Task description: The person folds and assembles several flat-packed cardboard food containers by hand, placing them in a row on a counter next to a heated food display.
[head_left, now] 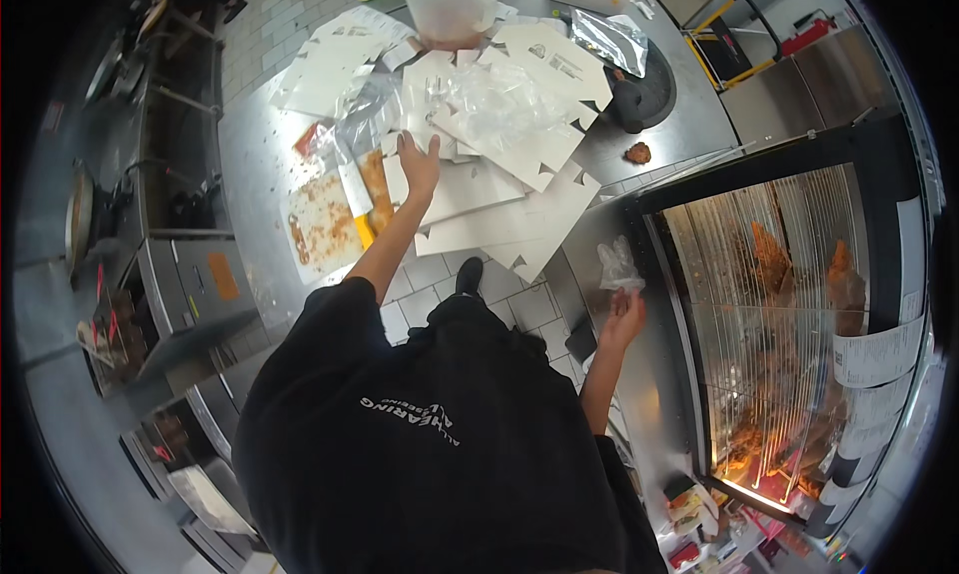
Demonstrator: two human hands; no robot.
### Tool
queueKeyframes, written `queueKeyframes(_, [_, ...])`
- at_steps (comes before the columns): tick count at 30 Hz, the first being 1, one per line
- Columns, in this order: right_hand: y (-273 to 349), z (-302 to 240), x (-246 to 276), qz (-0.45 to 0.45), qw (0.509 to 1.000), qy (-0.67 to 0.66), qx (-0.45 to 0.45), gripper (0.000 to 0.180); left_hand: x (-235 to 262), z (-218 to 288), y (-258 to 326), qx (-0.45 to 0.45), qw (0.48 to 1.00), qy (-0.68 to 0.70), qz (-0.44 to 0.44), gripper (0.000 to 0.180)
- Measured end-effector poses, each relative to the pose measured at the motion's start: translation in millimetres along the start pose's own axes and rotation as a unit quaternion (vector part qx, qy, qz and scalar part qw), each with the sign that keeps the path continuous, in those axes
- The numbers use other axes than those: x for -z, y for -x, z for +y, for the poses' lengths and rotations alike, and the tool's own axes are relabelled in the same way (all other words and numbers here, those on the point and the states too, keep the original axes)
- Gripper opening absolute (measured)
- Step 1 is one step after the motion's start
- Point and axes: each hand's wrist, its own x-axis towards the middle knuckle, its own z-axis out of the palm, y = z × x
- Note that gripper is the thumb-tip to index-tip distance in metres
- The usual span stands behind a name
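Observation:
My left hand (420, 166) reaches over the metal table with its fingers apart and holds nothing. It is at the left edge of a pile of flattened white cardboard boxes (470, 192); whether it touches them I cannot tell. Left of it, a knife (354, 189) with a yellow handle lies on a stained white cutting board (318, 236). Low on the right, beside the glass food warmer (769, 324), the fingers of my right hand (621, 319) are closed on a crumpled clear plastic glove (619, 266), which hangs out past the fingertips.
Crumpled clear plastic (504, 104) covers part of the boxes. A translucent tub (447, 9) stands at the far edge, with a silver foil bag (609, 40) to its right. A dark round stone-like bowl (644, 89) and a brown fried piece (637, 153) are on the table's right side.

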Motion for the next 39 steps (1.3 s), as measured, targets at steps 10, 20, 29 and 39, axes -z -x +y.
queueKeyframes(10, [99.9,-1.3,-101.1,0.097,0.963,0.116,0.222,0.038,-36.3,78.1,-24.3,0.025,0.977,0.184,0.105,0.053])
queueKeyframes(20, [122.2,-33.1,-181.7,-0.260,0.872,0.282,0.304,0.029,65.7,171.4,-69.0,-0.151,0.986,-0.074,0.017,0.029])
queueKeyframes(29, [184.9,-29.5,-321.6,-0.337,0.602,0.393,0.607,0.047,193.1,332.3,-53.0,-0.198,0.963,0.076,-0.166,0.041])
queueKeyframes(39, [199.3,-77.4,-309.0,-0.401,0.785,0.282,0.378,0.017,161.3,219.1,7.8,-0.534,0.840,-0.022,-0.087,0.098])
